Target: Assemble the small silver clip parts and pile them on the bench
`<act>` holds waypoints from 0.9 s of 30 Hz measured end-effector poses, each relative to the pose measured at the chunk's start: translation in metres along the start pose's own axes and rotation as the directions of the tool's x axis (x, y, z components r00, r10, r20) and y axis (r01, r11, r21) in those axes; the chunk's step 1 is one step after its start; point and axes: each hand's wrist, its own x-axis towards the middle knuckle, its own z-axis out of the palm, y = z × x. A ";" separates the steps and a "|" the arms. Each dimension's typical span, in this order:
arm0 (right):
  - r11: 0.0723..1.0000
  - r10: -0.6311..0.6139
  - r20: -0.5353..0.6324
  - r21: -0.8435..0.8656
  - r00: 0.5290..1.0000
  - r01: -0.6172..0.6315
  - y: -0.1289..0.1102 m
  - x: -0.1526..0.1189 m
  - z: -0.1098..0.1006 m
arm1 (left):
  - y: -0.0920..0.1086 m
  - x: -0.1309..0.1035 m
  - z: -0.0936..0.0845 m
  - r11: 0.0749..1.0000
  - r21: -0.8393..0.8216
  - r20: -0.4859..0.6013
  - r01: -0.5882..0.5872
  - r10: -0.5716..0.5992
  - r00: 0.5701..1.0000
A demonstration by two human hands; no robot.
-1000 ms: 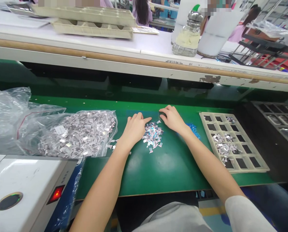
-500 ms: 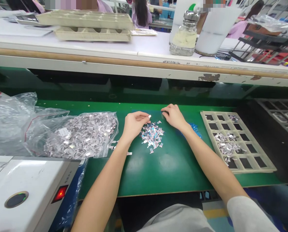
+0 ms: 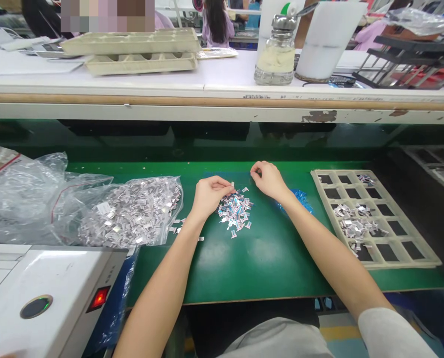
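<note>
My left hand [image 3: 209,196] is closed in a pinch at the far edge of a loose pile of small silver-and-white flat parts [image 3: 236,213]. A small flat white part [image 3: 232,184] shows at its fingertips. To the right of the pile, my right hand [image 3: 267,178] has its fingers curled and the thumb against the index finger. Whatever it may hold is hidden or too small to make out. Blue small pieces [image 3: 300,199] lie beside my right wrist. A few more loose parts rest near my left forearm.
A clear plastic bag [image 3: 132,211] full of similar parts lies at left, behind a white machine [image 3: 68,278] with a lit red switch. The beige compartment tray [image 3: 400,231] at right holds parts in some cells. A shelf [image 3: 222,102] spans the back, bearing a glass bottle [image 3: 276,59].
The head view has tilted slightly. My left fingertips have moved a little down towards the pile with the small white part. My right hand stays in nearly the same place, its fingers more curled.
</note>
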 end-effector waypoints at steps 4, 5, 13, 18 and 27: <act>0.962 -0.066 0.026 0.267 0.997 0.057 -0.018 -0.008 -0.011 | -0.005 0.000 0.002 1.000 -0.003 0.015 -0.022 0.022 1.000; 0.936 -0.095 0.043 0.344 0.995 0.074 -0.023 -0.011 -0.013 | -0.006 0.000 0.002 1.000 -0.002 0.017 -0.029 0.029 0.999; 0.848 -0.194 0.068 0.514 0.979 0.133 -0.039 -0.022 -0.005 | -0.011 0.000 0.003 0.997 0.017 0.025 -0.077 0.076 0.997; 0.869 -0.208 0.077 0.472 0.975 0.148 -0.039 -0.021 -0.005 | -0.011 -0.001 0.003 0.995 0.020 0.033 -0.093 0.092 0.995; 0.869 -0.184 0.103 0.482 0.977 0.113 -0.041 -0.016 -0.005 | -0.009 -0.001 0.003 0.996 0.022 0.041 -0.091 0.090 0.995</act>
